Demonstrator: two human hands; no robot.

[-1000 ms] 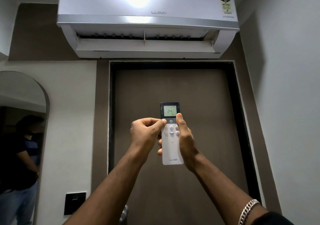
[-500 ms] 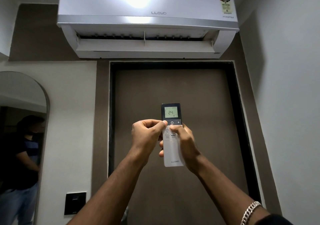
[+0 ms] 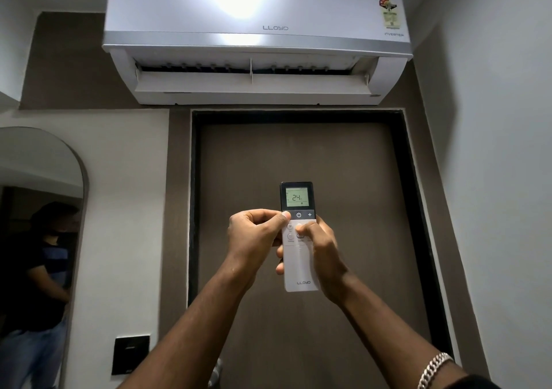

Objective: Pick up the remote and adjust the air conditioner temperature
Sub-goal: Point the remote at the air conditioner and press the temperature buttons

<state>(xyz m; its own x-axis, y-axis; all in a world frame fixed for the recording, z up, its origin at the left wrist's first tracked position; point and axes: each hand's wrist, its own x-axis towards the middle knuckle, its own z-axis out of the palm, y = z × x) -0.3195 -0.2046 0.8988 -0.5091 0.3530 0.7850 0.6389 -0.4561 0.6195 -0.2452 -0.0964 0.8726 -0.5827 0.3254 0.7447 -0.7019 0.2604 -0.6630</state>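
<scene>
Remote [image 3: 298, 257]: upright, aimed below the air conditioner [image 3: 257, 39], reads 24.
Right hand [image 3: 324, 257]: grip clamped around remote.
Left hand [image 3: 254, 236]: thumb pressing its top-left button.
Advice: press briefly, check the display.

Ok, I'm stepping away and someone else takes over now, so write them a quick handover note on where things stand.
Right hand: wrapped around the remote, holding it upright, thumb on the lower white buttons.
Left hand: curled, thumb tip on the remote's top-left dark button, left of the power symbol.
Remote faces the person, below the air conditioner, in front of the door. Its screen reads 24.
Done: remote picked up and raised toward the unit, whose flap is open.
Left: press until the wanted temperature shows.
</scene>
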